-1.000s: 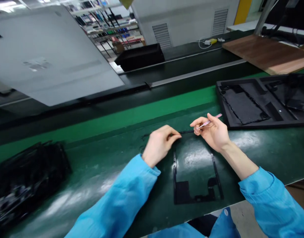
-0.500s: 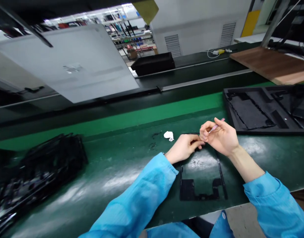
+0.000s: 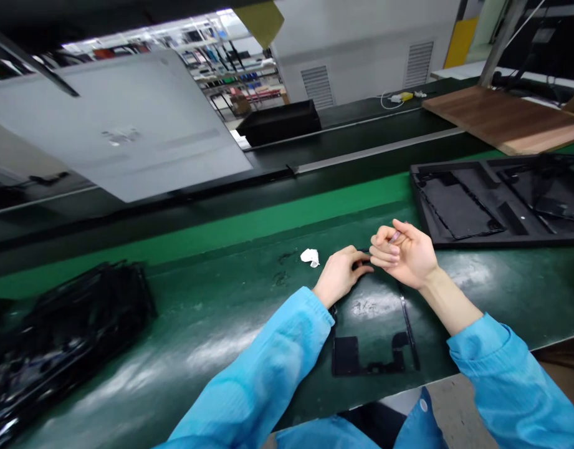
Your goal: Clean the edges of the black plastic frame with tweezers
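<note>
Hands at work over a thin black frame. The frame (image 3: pixel 345 355) lies flat on the dark green bench (image 3: pixel 212 305), close to its near edge; its broad dark sections face the person, its side bar runs away toward the hands, and its far end is partly hidden beneath them. The left hand (image 3: pixel 339 274) is at this far end, palm down, thumb and forefinger slightly parted at the tips; whether they pinch the frame's edge cannot be told. The right hand (image 3: pixel 405 255), just beside it, is turned palm up with fingers curled, the thumb and bent fingers closed about a slim pink tool (image 3: pixel 396 237), most of which is hidden. The fingertips of the two hands nearly meet, and contact between them is unclear. Left of the left hand lies a crumpled white scrap (image 3: pixel 310 257). At far left, well apart, is a heap of black parts (image 3: pixel 76 337), blurred. At right, a black tray (image 3: pixel 502 242) holds a second frame (image 3: pixel 477 201) in one recess and further dark pieces in another. Behind stand a wooden board (image 3: pixel 511 118), a black box (image 3: pixel 280 123) and a tilted grey panel (image 3: pixel 174 125).
</note>
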Available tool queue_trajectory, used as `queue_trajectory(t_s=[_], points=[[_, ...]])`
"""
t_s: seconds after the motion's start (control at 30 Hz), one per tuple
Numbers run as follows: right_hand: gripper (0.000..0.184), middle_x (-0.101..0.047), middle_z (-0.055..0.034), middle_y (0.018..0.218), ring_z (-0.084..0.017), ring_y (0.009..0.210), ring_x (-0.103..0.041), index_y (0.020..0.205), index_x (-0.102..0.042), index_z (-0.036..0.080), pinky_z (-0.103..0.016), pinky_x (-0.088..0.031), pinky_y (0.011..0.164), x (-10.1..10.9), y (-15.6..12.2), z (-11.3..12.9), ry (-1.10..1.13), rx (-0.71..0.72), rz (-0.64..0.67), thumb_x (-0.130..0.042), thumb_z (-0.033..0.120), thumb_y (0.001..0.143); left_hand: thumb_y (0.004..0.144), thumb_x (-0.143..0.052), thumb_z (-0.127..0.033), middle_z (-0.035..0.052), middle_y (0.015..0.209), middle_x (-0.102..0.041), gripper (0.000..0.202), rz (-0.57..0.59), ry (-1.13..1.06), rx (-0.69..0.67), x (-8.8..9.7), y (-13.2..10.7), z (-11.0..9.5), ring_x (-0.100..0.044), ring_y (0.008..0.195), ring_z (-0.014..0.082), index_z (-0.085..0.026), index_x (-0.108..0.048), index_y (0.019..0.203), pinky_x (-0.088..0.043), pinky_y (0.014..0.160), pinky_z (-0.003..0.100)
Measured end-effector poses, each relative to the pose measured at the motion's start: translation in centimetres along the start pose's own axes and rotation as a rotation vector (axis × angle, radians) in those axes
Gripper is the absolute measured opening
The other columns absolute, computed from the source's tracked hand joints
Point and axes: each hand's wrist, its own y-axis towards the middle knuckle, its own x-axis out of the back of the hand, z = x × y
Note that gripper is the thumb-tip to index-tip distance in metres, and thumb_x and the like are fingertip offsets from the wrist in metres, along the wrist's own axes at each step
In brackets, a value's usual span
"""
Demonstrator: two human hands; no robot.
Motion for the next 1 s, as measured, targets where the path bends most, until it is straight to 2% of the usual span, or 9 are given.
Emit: queue_trajectory(t_s=[0.1, 0.2, 0.33, 0.47, 0.6, 0.67, 0.77, 0.9, 1.0], points=[[0.058, -0.021, 0.0089, 0.056, -0.006, 0.043, -0.013, 0.072, -0.071, 0.011, -0.015, -0.023, 0.04, 0.1, -0.1, 0.3, 0.045, -0.013, 0.007, -0.034, 0.034, 0.109, 0.1, -0.065, -0.019, 0.0014, 0.089, -0.064, 0.014, -0.043, 0.008, -0.045, -0.1, 0.0, 0.8, -0.065, 0.082, 0.017, -0.02, -0.069, 0.087, -0.053, 0.08, 0.03], [0.056, -0.019, 0.0104, 0.054, -0.005, 0.042, -0.011, 0.071, -0.069, 0.012, -0.014, -0.022, 0.038, 0.2, -0.2, 0.5, 0.07, -0.014, 0.01, -0.035, 0.034, 0.109, 0.103, -0.059, -0.021, 0.0008, 0.088, -0.066, 0.016, -0.096, -0.009, -0.097, 0.5, -0.2, 0.6, -0.065, 0.076, 0.015, -0.02, -0.067, 0.089, -0.054, 0.074, 0.028], [0.05, -0.022, 0.0105, 0.054, -0.005, 0.041, -0.013, 0.073, -0.067, 0.013, -0.013, -0.025, 0.038, 0.5, 0.0, 0.4, 0.084, 0.012, -0.007, -0.04, 0.034, 0.109, 0.106, -0.06, -0.029, -0.0008, 0.081, -0.068, 0.017, -0.232, -0.07, -0.182, 1.9, -1.0, -1.6, -0.062, 0.064, 0.0115, -0.019, -0.069, 0.096, -0.053, 0.063, 0.024], [0.046, -0.022, 0.0107, 0.053, -0.005, 0.041, -0.01, 0.073, -0.065, 0.014, -0.013, -0.025, 0.037, 0.6, 0.2, 0.1, 0.075, 0.042, -0.04, -0.041, 0.034, 0.107, 0.103, -0.067, -0.037, 0.0032, 0.094, -0.075, 0.02, -0.35, -0.085, -0.323, 2.2, -1.9, -4.2, -0.068, 0.077, 0.0131, -0.022, -0.076, 0.113, -0.058, 0.074, 0.026], [0.044, -0.022, 0.0105, 0.054, -0.006, 0.042, -0.012, 0.071, -0.067, 0.013, -0.014, -0.021, 0.036, 0.5, 0.2, -0.1, 0.043, 0.049, -0.079, -0.048, 0.036, 0.103, 0.104, -0.066, -0.034, 0.0041, 0.096, -0.077, 0.018, -0.414, -0.04, -0.396, 1.6, -2.0, -5.2, -0.072, 0.082, 0.0137, -0.023, -0.08, 0.104, -0.06, 0.077, 0.026], [0.042, -0.021, 0.0102, 0.055, -0.006, 0.043, -0.014, 0.07, -0.068, 0.013, -0.015, -0.022, 0.037, 0.4, 0.3, -0.3, 0.017, 0.039, -0.098, -0.051, 0.037, 0.1, 0.104, -0.066, -0.032, 0.0042, 0.092, -0.077, 0.018, -0.475, -0.001, -0.379, 2.3, -2.0, -5.0, -0.072, 0.082, 0.0149, -0.022, -0.08, 0.098, -0.06, 0.078, 0.028], [0.039, -0.023, 0.0093, 0.055, -0.006, 0.043, -0.017, 0.069, -0.07, 0.013, -0.017, -0.024, 0.04, 0.2, 0.5, -0.6, -0.045, 0.014, -0.13, -0.053, 0.035, 0.098, 0.1, -0.072, -0.032, 0.0034, 0.086, -0.076, 0.016, -0.59, 0.059, -0.31, 5.5, -2.7, -3.3, -0.07, 0.08, 0.0158, -0.021, -0.078, 0.091, -0.058, 0.076, 0.029], [0.034, -0.03, 0.0075, 0.055, -0.006, 0.044, -0.024, 0.073, -0.074, 0.011, -0.021, -0.025, 0.043, 0.2, 0.7, -1.7, -0.173, -0.025, -0.185, -0.058, 0.033, 0.093, 0.093, -0.08, -0.043, 0.0027, 0.079, -0.073, 0.024, -0.737, 0.218, -0.151, 11.8, -5.3, 2.0, -0.063, 0.07, 0.0161, -0.021, -0.076, 0.084, -0.053, 0.068, 0.03], [0.027, -0.042, 0.0052, 0.056, -0.005, 0.046, -0.034, 0.077, -0.075, 0.01, -0.021, -0.025, 0.044, -0.1, 0.4, -3.1, -0.312, -0.052, -0.225, -0.066, 0.031, 0.091, 0.096, -0.074, -0.049, 0.0026, 0.077, -0.071, 0.03, -0.593, 0.357, -0.044, 14.5, -7.5, 6.7, -0.06, 0.063, 0.0162, -0.023, -0.077, 0.083, -0.05, 0.063, 0.032]])
